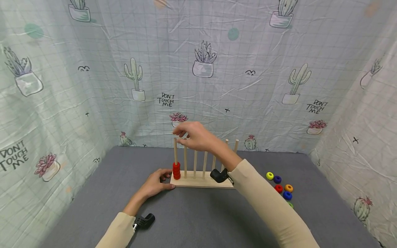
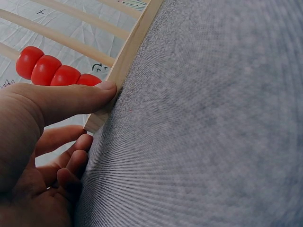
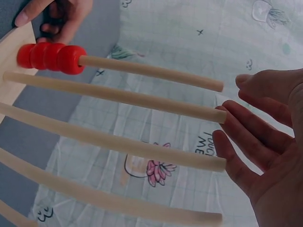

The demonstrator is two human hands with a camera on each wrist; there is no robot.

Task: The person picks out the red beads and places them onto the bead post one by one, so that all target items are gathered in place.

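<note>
A wooden peg rack [image 1: 198, 183] stands on the grey table, a row of upright dowels rising from its base. Stacked low on the leftmost dowel [image 3: 151, 73] are several red beads [image 1: 176, 171]. My left hand [image 1: 155, 182] grips the left end of the base, its thumb [image 2: 71, 100] on the front edge and its other fingers curled at the end. Above the tops of the left dowels is my right hand [image 1: 193, 136], fingers loosely bent and holding nothing. In the right wrist view its fingertips are close to the dowel ends; whether they touch cannot be told.
Loose beads lie on the table to the right of the rack: yellow [image 1: 270, 176], purple [image 1: 277, 179], red [image 1: 278, 188], orange [image 1: 288, 188], blue [image 1: 287, 195] and green [image 1: 290, 204], the last partly behind the right sleeve [image 1: 266, 203]. A cactus-print cloth [image 1: 229, 93] hangs behind.
</note>
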